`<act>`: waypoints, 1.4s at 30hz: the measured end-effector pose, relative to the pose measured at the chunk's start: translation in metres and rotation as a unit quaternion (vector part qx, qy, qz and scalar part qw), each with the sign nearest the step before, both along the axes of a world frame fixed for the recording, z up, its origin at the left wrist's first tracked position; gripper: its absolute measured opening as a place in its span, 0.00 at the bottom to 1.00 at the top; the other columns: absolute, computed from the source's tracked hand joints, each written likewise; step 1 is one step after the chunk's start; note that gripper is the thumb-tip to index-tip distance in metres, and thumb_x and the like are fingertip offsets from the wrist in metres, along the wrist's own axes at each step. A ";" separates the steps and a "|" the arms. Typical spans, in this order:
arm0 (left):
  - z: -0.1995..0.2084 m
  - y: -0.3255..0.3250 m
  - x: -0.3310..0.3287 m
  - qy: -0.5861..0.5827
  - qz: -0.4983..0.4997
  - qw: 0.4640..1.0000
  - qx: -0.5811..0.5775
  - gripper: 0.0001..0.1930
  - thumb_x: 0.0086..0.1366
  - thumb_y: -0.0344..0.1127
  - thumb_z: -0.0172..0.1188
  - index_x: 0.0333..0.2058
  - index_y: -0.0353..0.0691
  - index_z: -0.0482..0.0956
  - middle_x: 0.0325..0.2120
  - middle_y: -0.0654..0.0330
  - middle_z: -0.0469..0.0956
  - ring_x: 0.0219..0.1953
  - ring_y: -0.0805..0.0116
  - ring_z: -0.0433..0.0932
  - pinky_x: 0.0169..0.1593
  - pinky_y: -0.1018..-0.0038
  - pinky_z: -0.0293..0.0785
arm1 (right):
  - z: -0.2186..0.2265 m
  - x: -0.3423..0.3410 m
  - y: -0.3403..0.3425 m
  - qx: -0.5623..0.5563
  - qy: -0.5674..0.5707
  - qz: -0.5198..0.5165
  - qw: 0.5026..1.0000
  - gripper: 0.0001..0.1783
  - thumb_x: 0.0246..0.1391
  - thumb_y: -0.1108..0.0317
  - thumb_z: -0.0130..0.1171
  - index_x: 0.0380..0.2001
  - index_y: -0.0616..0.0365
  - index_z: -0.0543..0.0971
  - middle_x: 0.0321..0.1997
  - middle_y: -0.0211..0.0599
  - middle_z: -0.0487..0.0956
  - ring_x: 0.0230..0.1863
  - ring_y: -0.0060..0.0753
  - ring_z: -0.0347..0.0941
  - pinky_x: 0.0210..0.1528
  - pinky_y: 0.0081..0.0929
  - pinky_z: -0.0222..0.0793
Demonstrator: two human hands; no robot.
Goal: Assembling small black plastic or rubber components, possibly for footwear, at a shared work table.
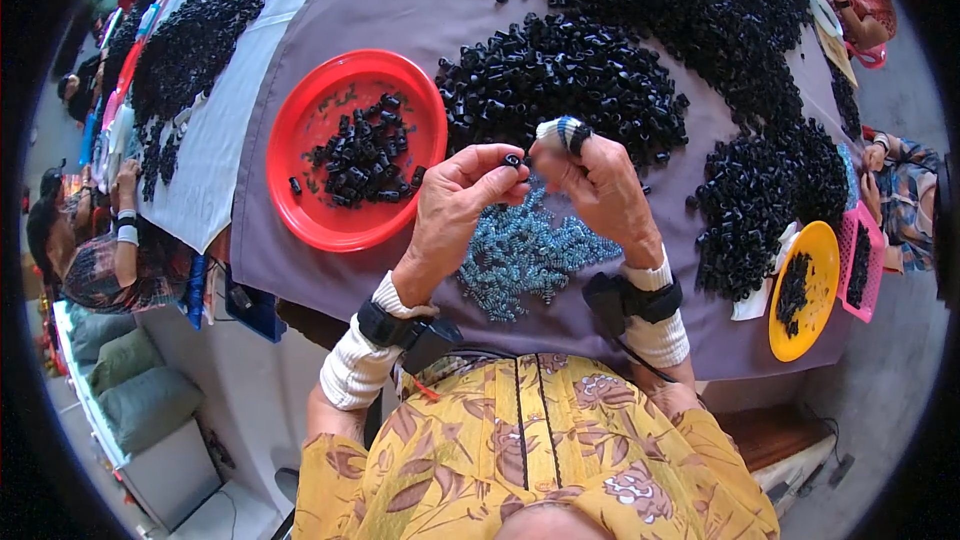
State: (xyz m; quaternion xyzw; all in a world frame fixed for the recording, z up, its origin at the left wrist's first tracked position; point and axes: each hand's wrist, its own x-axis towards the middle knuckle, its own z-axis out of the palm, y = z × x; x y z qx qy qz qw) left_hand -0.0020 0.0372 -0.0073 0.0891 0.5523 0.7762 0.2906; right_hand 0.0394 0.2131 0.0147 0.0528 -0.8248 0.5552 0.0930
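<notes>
Yellow shirt [450, 435], curled hands [452, 202] [603, 188], black piece [512, 160] (left-pinched)

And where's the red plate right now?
In the head view, the red plate is on the purple cloth, just left of the left hand, beside a big heap of black pieces.

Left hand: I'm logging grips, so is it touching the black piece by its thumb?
Touching. The head view shows the left hand pinching the black piece between thumb and forefinger.
</notes>
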 end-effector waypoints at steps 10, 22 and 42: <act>0.009 0.012 0.001 -0.010 0.040 0.998 0.054 0.10 0.63 0.28 0.54 0.42 0.33 0.73 0.33 0.57 0.78 0.33 0.71 0.79 0.39 0.75 0.78 | -0.001 -0.004 -0.010 0.075 0.117 -0.020 0.990 0.06 0.50 0.74 0.56 0.32 0.64 0.75 0.29 0.46 0.77 0.28 0.48 0.75 0.28 0.31 0.70; 0.016 0.011 -0.002 0.014 0.051 0.998 0.027 0.12 0.61 0.28 0.57 0.44 0.32 0.73 0.32 0.57 0.79 0.32 0.72 0.79 0.39 0.77 0.77 | 0.011 -0.001 -0.002 0.100 0.129 -0.075 0.984 0.09 0.43 0.72 0.63 0.28 0.63 0.76 0.26 0.40 0.75 0.26 0.42 0.72 0.28 0.33 0.68; 0.015 0.011 -0.002 0.084 0.027 0.992 -0.088 0.14 0.61 0.28 0.56 0.46 0.31 0.75 0.31 0.62 0.79 0.31 0.80 0.76 0.36 0.84 0.74 | 0.006 -0.007 -0.001 0.235 0.227 -0.039 0.944 0.09 0.40 0.73 0.62 0.28 0.63 0.77 0.25 0.38 0.74 0.28 0.40 0.70 0.36 0.33 0.65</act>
